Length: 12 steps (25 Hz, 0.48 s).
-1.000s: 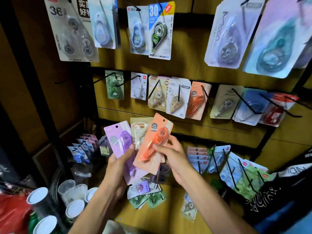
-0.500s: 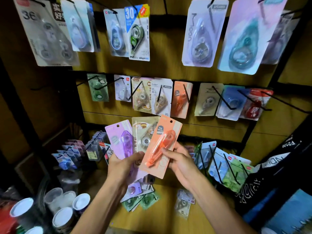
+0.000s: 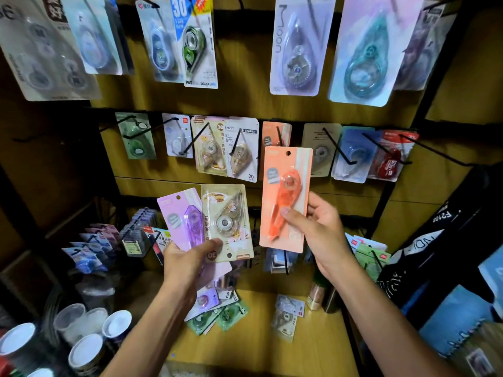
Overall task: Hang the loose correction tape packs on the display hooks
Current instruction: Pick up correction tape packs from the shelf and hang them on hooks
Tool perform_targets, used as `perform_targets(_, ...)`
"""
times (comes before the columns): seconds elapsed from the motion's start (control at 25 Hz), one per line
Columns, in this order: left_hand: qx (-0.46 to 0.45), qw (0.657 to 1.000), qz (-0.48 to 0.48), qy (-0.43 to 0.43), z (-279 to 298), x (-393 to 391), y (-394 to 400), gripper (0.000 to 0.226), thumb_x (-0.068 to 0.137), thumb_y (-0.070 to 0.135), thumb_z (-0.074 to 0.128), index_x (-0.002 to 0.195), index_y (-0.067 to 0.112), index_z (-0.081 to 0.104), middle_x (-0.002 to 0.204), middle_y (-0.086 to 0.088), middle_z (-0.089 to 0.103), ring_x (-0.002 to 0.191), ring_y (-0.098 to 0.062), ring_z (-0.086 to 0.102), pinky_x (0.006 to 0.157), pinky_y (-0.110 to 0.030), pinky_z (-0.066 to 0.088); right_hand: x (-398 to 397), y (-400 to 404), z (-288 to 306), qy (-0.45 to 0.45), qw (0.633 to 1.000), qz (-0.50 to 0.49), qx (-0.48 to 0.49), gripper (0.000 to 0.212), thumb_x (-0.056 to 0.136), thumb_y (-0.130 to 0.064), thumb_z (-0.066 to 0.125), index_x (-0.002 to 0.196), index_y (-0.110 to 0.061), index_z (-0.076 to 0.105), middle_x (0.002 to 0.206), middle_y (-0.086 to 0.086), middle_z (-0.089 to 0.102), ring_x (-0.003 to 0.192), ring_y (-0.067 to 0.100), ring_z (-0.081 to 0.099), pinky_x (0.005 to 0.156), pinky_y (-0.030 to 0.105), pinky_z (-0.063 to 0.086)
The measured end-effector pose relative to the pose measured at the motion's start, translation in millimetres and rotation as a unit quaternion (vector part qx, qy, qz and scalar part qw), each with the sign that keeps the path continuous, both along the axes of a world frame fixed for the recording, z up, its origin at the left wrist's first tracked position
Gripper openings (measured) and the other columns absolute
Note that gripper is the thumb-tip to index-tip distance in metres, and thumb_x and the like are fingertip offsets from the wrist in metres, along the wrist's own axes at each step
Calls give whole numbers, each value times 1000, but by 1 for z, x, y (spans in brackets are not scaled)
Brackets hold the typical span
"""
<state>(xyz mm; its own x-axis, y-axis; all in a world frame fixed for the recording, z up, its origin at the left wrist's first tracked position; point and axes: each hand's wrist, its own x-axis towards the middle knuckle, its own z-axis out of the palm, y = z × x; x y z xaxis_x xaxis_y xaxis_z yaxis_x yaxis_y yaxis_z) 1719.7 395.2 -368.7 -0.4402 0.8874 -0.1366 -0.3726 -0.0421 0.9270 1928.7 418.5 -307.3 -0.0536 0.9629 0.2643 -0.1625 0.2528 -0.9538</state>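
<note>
My right hand grips an orange correction tape pack by its lower right side and holds it upright. Its hang hole is just below a hook that carries a matching orange pack. My left hand holds a fan of packs: a purple pack and a beige pack with a clear dispenser. More loose packs lie on the wooden shelf under my hands.
Three rows of black hooks on the wooden panel carry hung packs, such as a green pack and a red pack. Cups stand at the lower left. A dark bag hangs at the right.
My right hand has pulled the orange pack away from the fan in my left hand, up and to the right toward the middle row of hooks. The camera has moved closer.
</note>
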Motion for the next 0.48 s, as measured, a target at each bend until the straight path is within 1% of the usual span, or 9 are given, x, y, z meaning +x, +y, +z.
perform_targets(0.08,2,1000,-2,3,1,2,1,28,74,-9,76,100,-1,68,92,-18,75,72,-24,73,76,-48,60,-2,1,6,-7,1000,-10,-19,22,87,2,64,105,-9,67,102,11,75,90,24,73,77,38,60)
perform_targets(0.12,6,1000,-4,1,1,2,2,28,74,-10,75,99,0,68,91,-17,76,71,-23,74,71,-46,61,-2,1,8,-15,999,-12,-26,22,87,2,63,107,-8,66,101,11,75,89,23,73,76,36,61)
perform_targets(0.2,14,1000,-6,-3,3,3,2,27,74,-10,74,98,1,69,89,-14,76,69,-21,74,60,-36,60,-1,1,9,-42,999,-13,-19,22,88,1,64,106,-11,67,100,8,76,88,21,74,75,34,61)
perform_targets(0.28,17,1000,-6,-7,2,3,2,26,74,-10,74,97,2,69,87,-13,75,67,-19,73,56,-30,57,0,-2,10,-63,998,-9,-6,23,88,-1,65,103,-18,67,99,5,76,88,19,74,74,33,61)
perform_targets(0.36,18,1000,-9,-14,0,3,4,28,74,-11,74,99,0,68,91,-16,75,72,-23,74,61,-34,58,-1,-2,12,-51,998,-16,-15,21,89,-5,65,103,-21,67,98,1,77,88,18,74,72,33,60)
perform_targets(0.44,15,1000,-13,-9,-1,3,5,31,73,-11,75,102,0,68,95,-17,76,79,-27,74,68,-41,60,-2,4,14,-26,998,-33,-42,18,90,-10,66,106,-17,67,99,3,77,88,20,74,73,37,60)
perform_targets(0.48,14,1000,-16,-6,-1,3,5,31,74,-11,75,102,1,69,95,-15,76,80,-27,74,70,-42,60,-3,9,16,-17,997,-45,-62,17,89,-13,67,106,-16,67,100,5,76,87,21,74,73,37,60)
